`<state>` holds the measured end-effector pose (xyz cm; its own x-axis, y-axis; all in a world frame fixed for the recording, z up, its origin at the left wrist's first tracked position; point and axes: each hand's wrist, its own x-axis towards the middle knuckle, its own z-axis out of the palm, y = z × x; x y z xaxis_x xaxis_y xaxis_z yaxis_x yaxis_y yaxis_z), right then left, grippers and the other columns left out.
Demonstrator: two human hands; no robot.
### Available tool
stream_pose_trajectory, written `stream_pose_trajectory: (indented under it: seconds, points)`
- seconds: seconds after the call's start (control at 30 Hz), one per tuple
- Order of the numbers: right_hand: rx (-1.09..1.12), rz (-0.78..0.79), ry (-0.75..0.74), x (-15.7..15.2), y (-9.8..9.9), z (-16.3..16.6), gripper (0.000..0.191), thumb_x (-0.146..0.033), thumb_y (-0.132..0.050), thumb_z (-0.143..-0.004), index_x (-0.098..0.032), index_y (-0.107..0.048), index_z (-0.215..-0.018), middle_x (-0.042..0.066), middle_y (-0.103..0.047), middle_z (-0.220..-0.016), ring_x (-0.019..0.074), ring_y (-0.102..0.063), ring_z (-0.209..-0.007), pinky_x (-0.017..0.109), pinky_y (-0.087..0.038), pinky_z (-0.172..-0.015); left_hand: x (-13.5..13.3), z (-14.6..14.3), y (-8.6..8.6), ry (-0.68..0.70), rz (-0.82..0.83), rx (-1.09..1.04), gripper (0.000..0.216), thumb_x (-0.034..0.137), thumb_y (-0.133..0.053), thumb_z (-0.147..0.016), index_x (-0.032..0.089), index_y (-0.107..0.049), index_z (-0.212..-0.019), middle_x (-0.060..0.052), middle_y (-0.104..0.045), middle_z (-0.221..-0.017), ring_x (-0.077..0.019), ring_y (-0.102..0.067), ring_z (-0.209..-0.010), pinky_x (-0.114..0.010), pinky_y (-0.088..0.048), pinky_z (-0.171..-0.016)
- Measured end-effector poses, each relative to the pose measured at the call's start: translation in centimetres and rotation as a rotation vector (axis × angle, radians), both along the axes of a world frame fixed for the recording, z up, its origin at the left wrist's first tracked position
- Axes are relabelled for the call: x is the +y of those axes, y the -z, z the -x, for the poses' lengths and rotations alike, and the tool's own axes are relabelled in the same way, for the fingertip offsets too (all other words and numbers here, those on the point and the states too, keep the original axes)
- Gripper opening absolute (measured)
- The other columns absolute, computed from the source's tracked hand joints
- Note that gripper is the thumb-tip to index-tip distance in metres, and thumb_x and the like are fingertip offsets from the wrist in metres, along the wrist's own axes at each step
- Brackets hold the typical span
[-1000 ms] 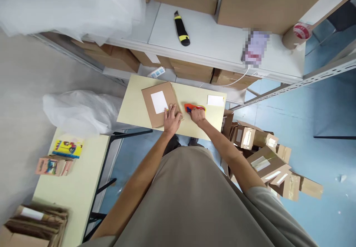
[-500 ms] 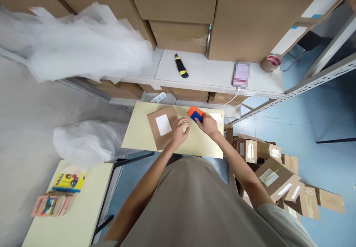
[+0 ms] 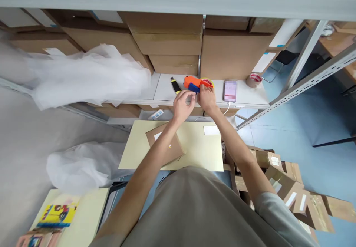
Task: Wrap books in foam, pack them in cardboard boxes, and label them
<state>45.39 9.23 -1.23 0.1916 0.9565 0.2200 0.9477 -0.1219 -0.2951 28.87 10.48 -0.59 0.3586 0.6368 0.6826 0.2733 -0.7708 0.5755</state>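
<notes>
Head view, looking down over a grey shirt front.

Containers: large cardboard boxes (image 3: 233, 54) stacked at the far side on a white shelf (image 3: 164, 91), all shut, contents hidden. One flat brown parcel (image 3: 174, 150) lies on the pale yellow table (image 3: 200, 154), closed. It carries a white label that the left forearm partly covers. A heap of small cardboard parcels (image 3: 292, 187) sits on the blue floor at the right, taped shut, contents not visible.

Held thing: tape dispenser (image 3: 193, 84), orange body with a blue part on its near side and a tape roll with a yellowish rim at its right end. It is up over the shelf, beyond the far edge of the table, between a black-and-yellow utility knife (image 3: 175, 85) on its left and a blurred phone (image 3: 230, 90) on its right. Cannot tell whether it touches the shelf.

Right hand (image 3: 206, 98): fingers wrapped and closed around the dispenser from the near side.

Left hand (image 3: 182, 106): fingers curled, tips brought together just beside the dispenser's blue part. Whether they pinch anything cannot be told.

Other: brown tape roll (image 3: 254, 79) at the shelf's right end; white slip (image 3: 211, 130) on the table's far right; white plastic sheeting (image 3: 89, 76) draped over the shelf at the left; a yellow book (image 3: 57, 213) on a second table, near left.
</notes>
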Motion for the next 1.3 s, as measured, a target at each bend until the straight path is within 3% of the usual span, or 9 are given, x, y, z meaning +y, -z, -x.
stream_pose_trajectory:
  seconds: [0.17, 0.27, 0.37, 0.5, 0.67, 0.8, 0.93, 1.1, 1.3]
  points:
    - [-0.025, 0.029, 0.042, 2.1, 1.8, -0.2, 0.045, -0.007, -0.044, -0.102, 0.000, -0.059, -0.144, 0.032, -0.071, -0.139, 0.0404, -0.062, -0.140, 0.062, -0.038, -0.127, -0.8, 2.5, 1.0, -0.032, 0.038, 0.014, 0.011, 0.016, -0.068, -0.102, 0.025, -0.072, -0.098, -0.005, -0.079, -0.102, -0.0217, -0.074, -0.100, -0.037, -0.060, -0.097]
    - [-0.004, -0.096, 0.050, 1.0, 2.4, 0.0, 0.051, -0.013, -0.041, -0.107, -0.005, -0.055, -0.155, 0.029, -0.064, -0.153, 0.0391, -0.055, -0.149, 0.065, -0.035, -0.131, -1.7, 5.5, 3.9, -0.079, 0.123, 0.058, 0.012, 0.015, -0.066, -0.102, 0.025, -0.074, -0.100, -0.004, -0.080, -0.103, -0.0221, -0.075, -0.101, -0.037, -0.059, -0.098]
    - [0.092, -0.216, 0.034, -2.8, 4.3, 1.4, 0.049, -0.030, -0.038, -0.116, -0.017, -0.052, -0.161, 0.024, -0.055, -0.164, 0.0377, -0.049, -0.155, 0.066, -0.037, -0.132, -3.0, 9.2, 8.4, -0.141, 0.258, 0.121, 0.013, 0.017, -0.065, -0.101, 0.025, -0.076, -0.101, -0.005, -0.081, -0.105, -0.0237, -0.077, -0.103, -0.039, -0.060, -0.099]
    - [0.398, -0.115, 0.033, -11.1, 10.5, 5.9, 0.049, -0.046, -0.031, -0.120, -0.018, -0.058, -0.151, 0.023, -0.064, -0.148, 0.0352, -0.062, -0.140, 0.058, -0.050, -0.123, -5.5, 14.1, 14.4, -0.210, 0.506, 0.293, 0.017, 0.017, -0.062, -0.098, 0.024, -0.078, -0.100, -0.008, -0.083, -0.108, -0.0268, -0.078, -0.107, -0.041, -0.061, -0.102]
    - [0.727, 0.347, 0.145, -20.8, 19.2, 13.2, 0.053, -0.052, -0.030, -0.119, -0.015, -0.060, -0.143, 0.024, -0.075, -0.135, 0.0324, -0.077, -0.115, 0.049, -0.061, -0.105, -6.9, 17.6, 18.7, -0.236, 0.658, 0.438, 0.025, 0.014, -0.059, -0.097, 0.025, -0.080, -0.103, -0.009, -0.085, -0.114, -0.0273, -0.079, -0.111, -0.042, -0.060, -0.105]
    - [0.879, 0.643, 0.281, -24.2, 22.4, 16.6, 0.047, -0.052, -0.038, -0.119, -0.017, -0.062, -0.140, 0.019, -0.084, -0.121, 0.0319, -0.081, -0.112, 0.046, -0.060, -0.105, -4.7, 18.1, 20.1, -0.248, 0.698, 0.474, 0.010, 0.025, -0.068, -0.100, 0.025, -0.078, -0.101, -0.008, -0.085, -0.109, -0.0270, -0.078, -0.106, -0.042, -0.060, -0.105]
    - [1.109, 0.766, 0.428, -24.7, 23.8, 18.9, 0.047, -0.063, -0.048, -0.117, -0.021, -0.069, -0.122, 0.016, -0.085, -0.121, 0.0291, -0.083, -0.111, 0.043, -0.062, -0.103, 0.2, 17.7, 21.7, -0.197, 0.670, 0.459, 0.009, 0.025, -0.067, -0.100, 0.024, -0.076, -0.099, -0.011, -0.083, -0.117, -0.0289, -0.075, -0.115, -0.045, -0.057, -0.112]
    - [1.612, 0.578, 0.794, -24.0, 24.7, 21.9, 0.064, -0.073, -0.047, -0.114, -0.014, -0.071, -0.123, 0.025, -0.082, -0.128, 0.0297, -0.085, -0.106, 0.048, -0.068, -0.102, 6.2, 17.0, 24.8, -0.260, 0.727, 0.462, 0.040, 0.053, -0.077, -0.098, 0.019, -0.073, -0.118, -0.022, -0.077, -0.135, -0.0387, -0.063, -0.142, -0.053, -0.042, -0.130]
    - [1.955, 0.361, 1.029, -22.9, 23.9, 24.2, 0.071, -0.064, -0.034, -0.119, -0.006, -0.063, -0.147, 0.029, -0.078, -0.139, 0.0300, -0.083, -0.120, 0.049, -0.064, -0.116, 7.9, 17.7, 25.9, -0.066, 0.886, 0.684, 0.067, 0.091, -0.056, -0.097, 0.026, -0.063, -0.080, -0.016, -0.079, -0.092, -0.0412, -0.073, -0.118, -0.051, -0.054, -0.109]
